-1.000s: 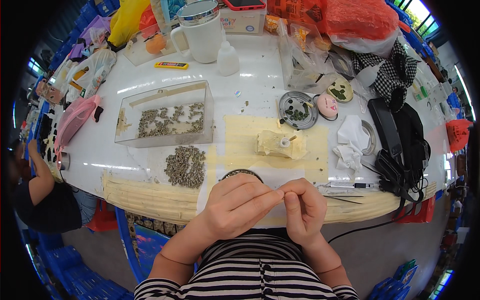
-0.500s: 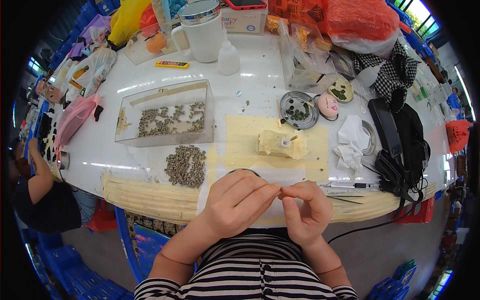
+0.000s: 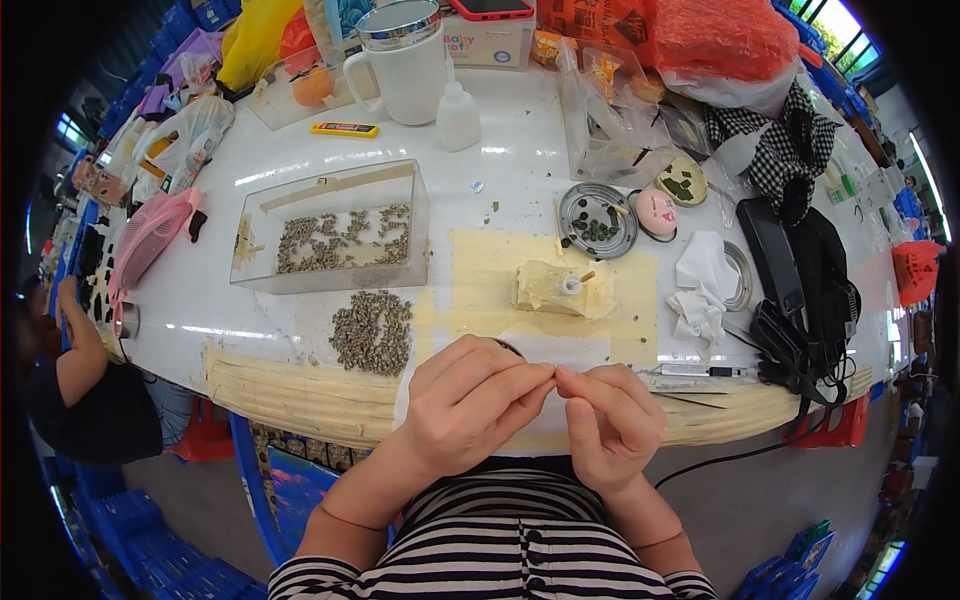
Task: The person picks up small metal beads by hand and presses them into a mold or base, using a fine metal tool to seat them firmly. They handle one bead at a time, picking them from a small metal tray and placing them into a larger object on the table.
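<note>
Tiny piece pinched where both hands' fingertips meet, too small to identify, long axis unclear | left hand (image 3: 465, 402) and right hand (image 3: 612, 425) both curled, pinching it, equally near | pile of small dark pieces (image 3: 372, 331) lies forward-left | table edge (image 3: 290, 395) below.

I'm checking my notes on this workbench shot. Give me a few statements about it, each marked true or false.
1. The left hand and right hand meet fingertip to fingertip. True.
2. The clear box is empty. False: small dark pieces lie inside.
3. A loose pile of small pieces lies in front of the box. True.
4. The white mug lies tipped over. False: it stands upright.
</note>
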The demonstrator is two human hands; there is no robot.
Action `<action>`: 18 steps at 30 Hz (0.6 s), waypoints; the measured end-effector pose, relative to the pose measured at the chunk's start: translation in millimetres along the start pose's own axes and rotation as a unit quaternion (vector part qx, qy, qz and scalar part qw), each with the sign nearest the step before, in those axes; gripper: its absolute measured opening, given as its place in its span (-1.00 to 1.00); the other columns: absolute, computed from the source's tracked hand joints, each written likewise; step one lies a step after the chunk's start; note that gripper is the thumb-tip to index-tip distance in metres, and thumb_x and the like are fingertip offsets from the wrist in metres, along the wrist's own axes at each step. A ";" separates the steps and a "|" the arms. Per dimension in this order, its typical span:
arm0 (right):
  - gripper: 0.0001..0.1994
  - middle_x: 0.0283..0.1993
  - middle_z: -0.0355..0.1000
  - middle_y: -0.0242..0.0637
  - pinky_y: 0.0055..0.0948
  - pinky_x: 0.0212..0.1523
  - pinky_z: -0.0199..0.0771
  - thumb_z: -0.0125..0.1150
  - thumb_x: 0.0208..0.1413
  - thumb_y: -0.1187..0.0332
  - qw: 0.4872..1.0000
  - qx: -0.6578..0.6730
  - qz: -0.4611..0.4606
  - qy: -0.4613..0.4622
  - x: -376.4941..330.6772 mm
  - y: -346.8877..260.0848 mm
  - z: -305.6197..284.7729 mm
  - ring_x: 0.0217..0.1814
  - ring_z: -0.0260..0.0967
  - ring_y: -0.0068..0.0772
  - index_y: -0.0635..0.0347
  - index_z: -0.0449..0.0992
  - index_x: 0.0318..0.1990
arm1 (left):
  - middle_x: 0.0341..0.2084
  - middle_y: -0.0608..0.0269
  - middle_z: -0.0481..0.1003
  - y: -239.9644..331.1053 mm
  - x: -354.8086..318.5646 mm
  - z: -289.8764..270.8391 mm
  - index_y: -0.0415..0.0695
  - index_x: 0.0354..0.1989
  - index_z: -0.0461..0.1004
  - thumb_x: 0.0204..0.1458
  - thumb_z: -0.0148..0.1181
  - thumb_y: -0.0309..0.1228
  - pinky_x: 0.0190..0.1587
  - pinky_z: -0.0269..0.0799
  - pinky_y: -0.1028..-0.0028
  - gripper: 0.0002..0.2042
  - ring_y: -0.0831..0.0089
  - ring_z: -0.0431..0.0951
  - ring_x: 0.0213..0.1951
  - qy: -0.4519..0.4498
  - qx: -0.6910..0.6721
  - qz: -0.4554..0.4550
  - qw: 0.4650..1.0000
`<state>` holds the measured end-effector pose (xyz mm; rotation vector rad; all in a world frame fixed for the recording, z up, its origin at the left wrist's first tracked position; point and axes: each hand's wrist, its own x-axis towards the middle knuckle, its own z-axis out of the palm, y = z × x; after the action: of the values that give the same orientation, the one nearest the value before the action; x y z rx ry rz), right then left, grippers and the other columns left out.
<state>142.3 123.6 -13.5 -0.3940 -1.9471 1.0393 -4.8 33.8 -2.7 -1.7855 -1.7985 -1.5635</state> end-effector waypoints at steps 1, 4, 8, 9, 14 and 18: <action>-0.73 -0.37 0.52 -0.25 -0.55 -0.39 0.41 0.35 -0.01 0.58 1.000 0.002 0.001 -0.002 0.0 0.3 0.1 -0.42 0.41 -0.43 0.28 0.67 -0.10 | -0.51 0.26 0.52 -0.1 0.0 -0.2 -0.21 -0.34 0.63 -0.28 0.47 -0.64 -0.47 0.40 0.47 -0.74 0.35 0.53 -0.50 0.000 0.001 0.000 1.000; -0.74 -0.37 0.52 -0.25 -0.54 -0.38 0.42 0.33 0.01 0.58 1.000 0.009 0.009 -0.007 -0.2 1.3 -0.3 -0.42 0.42 -0.43 0.30 0.67 -0.09 | -0.51 0.26 0.52 0.0 0.1 -0.6 -0.20 -0.34 0.63 -0.27 0.48 -0.64 -0.47 0.41 0.47 -0.75 0.35 0.52 -0.50 -0.001 0.002 0.002 1.000; -0.74 -0.36 0.53 -0.24 -0.54 -0.36 0.43 0.30 0.04 0.58 0.999 0.020 0.026 -0.012 -0.5 1.5 -1.3 -0.40 0.43 -0.43 0.30 0.66 -0.08 | -0.50 0.27 0.52 0.4 0.1 -0.9 -0.20 -0.33 0.63 -0.28 0.48 -0.63 -0.47 0.40 0.46 -0.74 0.36 0.52 -0.51 0.001 0.005 0.006 1.000; -0.75 -0.36 0.53 -0.23 -0.54 -0.35 0.44 0.30 0.04 0.58 0.999 0.022 0.028 -0.013 -0.6 1.6 -1.5 -0.40 0.44 -0.43 0.30 0.66 -0.08 | -0.50 0.27 0.52 0.1 -0.2 -0.8 -0.20 -0.33 0.63 -0.28 0.49 -0.63 -0.47 0.40 0.46 -0.73 0.36 0.52 -0.51 0.001 0.005 0.008 1.000; -0.76 -0.35 0.54 -0.21 -0.54 -0.34 0.44 0.28 0.06 0.58 0.998 0.035 0.042 -0.009 0.1 0.8 -2.4 -0.39 0.45 -0.42 0.32 0.66 -0.09 | -0.50 0.28 0.53 1.2 0.5 -1.2 -0.19 -0.32 0.63 -0.27 0.48 -0.63 -0.47 0.39 0.47 -0.73 0.37 0.51 -0.51 0.001 -0.006 0.010 1.000; -0.77 -0.33 0.54 -0.19 -0.54 -0.33 0.44 0.26 0.07 0.59 0.995 0.060 0.075 -0.007 -1.9 2.0 -3.5 -0.36 0.46 -0.40 0.33 0.66 -0.10 | -0.49 0.28 0.54 1.3 -0.3 -2.4 -0.18 -0.31 0.63 -0.26 0.47 -0.62 -0.46 0.40 0.47 -0.74 0.38 0.51 -0.50 -0.003 -0.013 0.010 1.000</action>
<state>146.0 125.4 -15.1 -0.4718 -1.8789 1.2509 -5.0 31.5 -1.1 -1.8147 -1.7650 -1.5829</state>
